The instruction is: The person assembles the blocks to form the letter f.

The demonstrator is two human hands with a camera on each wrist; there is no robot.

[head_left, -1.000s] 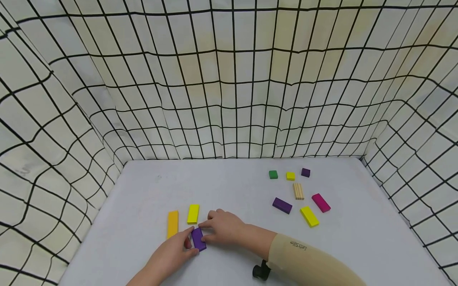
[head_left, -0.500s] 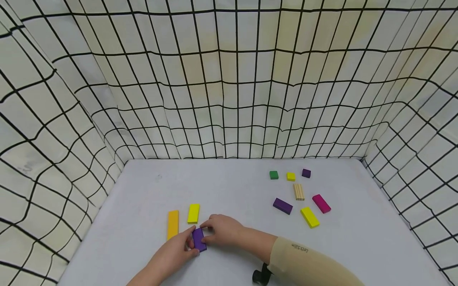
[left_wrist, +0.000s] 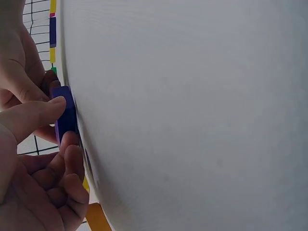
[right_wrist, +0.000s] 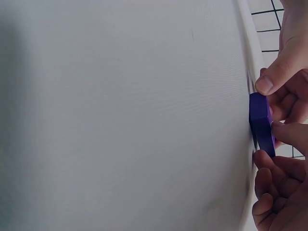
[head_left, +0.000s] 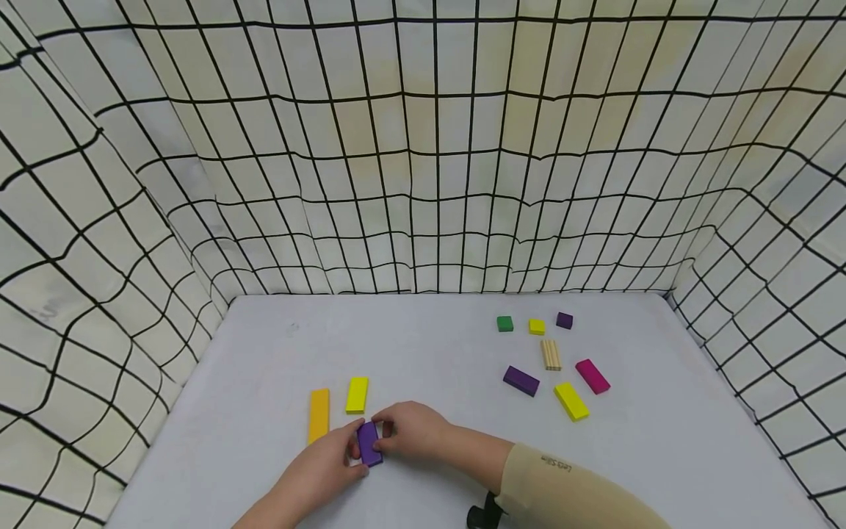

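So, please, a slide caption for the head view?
Left hand and right hand hold a purple block at a white table.

A white counter bears an orange block and a yellow block, left, and seven scattered pieces, right.

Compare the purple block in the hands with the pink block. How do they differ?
The purple block is held between the left hand and right hand; the pink block lies untouched on the white table. In the head view, the pink block slants more than the purple block. Both are oblong.
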